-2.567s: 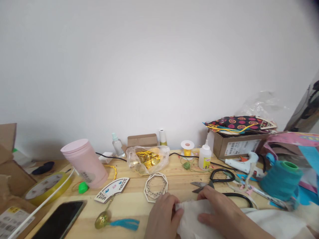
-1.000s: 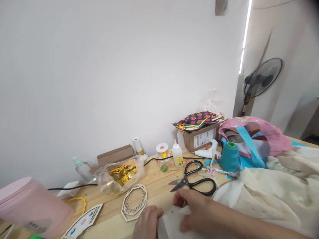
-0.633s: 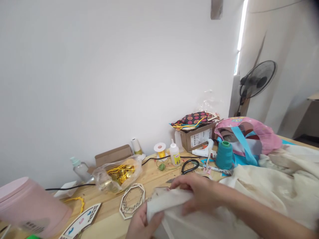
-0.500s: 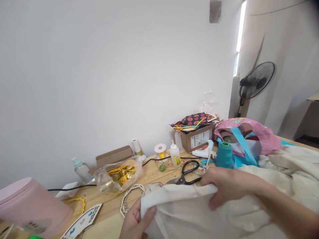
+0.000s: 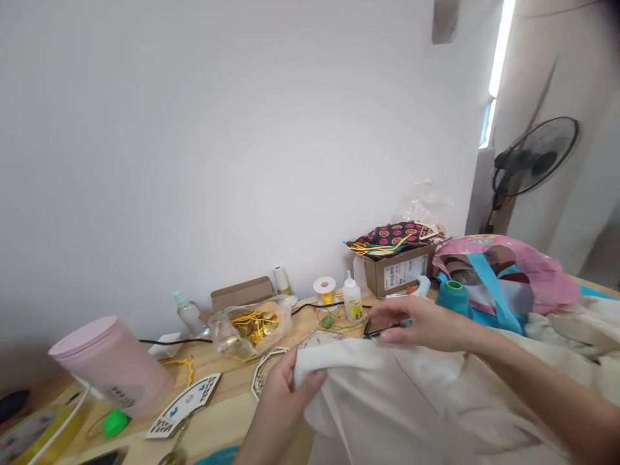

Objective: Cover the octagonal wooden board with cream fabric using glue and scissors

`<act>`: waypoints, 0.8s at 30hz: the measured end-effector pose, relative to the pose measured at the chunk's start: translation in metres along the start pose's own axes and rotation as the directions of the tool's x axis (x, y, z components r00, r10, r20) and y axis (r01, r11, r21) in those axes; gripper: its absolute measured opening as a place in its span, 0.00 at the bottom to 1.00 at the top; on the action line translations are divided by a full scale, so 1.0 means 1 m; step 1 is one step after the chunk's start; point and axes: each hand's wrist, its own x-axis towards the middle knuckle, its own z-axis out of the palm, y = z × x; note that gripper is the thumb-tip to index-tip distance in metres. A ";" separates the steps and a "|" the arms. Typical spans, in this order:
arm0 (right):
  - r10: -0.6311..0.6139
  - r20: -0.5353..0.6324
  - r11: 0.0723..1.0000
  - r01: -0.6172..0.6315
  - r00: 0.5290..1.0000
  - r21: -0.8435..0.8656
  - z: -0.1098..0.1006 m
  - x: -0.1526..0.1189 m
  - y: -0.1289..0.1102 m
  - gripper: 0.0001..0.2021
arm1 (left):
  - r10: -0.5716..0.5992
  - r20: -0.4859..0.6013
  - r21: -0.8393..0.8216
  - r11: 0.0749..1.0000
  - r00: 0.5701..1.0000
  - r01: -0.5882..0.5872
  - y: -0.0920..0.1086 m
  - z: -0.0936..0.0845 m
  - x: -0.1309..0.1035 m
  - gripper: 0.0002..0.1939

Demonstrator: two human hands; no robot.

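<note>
Since the last frame the right hand [image 5: 421, 323] has left the folded edge of the sheer, off-white cloth [image 5: 378, 394] and moved just beyond it; I judge that this leaves the fold to the left hand [image 5: 283, 394] alone. That hand pinches it between thumb and fingers, low in my view. The right thumb and fingers are parted near a black looped scissor handle [image 5: 371, 334]; I cannot tell whether they touch it. Outward, I see a pale wooden octagonal frame [image 5: 260, 374] partly hidden, a translucent plastic squeeze bottle [image 5: 352, 300] and a pale pink tumbler [image 5: 113, 368].
</note>
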 end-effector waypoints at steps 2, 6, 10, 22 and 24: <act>-0.077 0.040 0.961 0.064 0.996 0.270 0.026 0.020 -0.009 0.19 | 0.068 0.042 0.096 0.993 0.997 -0.072 0.004 0.000 0.006 0.18; -0.098 -0.047 0.914 0.108 0.994 0.390 0.071 0.043 -0.006 0.15 | 0.064 -0.014 -0.011 0.998 0.998 -0.064 -0.015 0.003 0.014 0.18; -0.056 -0.176 0.901 0.126 0.983 0.416 0.091 0.041 0.011 0.16 | -0.125 -0.060 -0.374 0.923 0.990 0.094 -0.043 0.014 0.011 0.21; 0.345 -0.469 0.710 0.101 0.813 0.697 0.085 0.035 0.024 0.15 | -0.333 -0.087 -0.558 0.797 0.939 0.231 -0.055 0.010 0.007 0.15; 0.328 -0.629 0.779 0.175 0.704 0.602 0.075 0.034 0.022 0.14 | -0.398 -0.023 -0.646 0.706 0.917 0.290 -0.055 0.010 0.007 0.15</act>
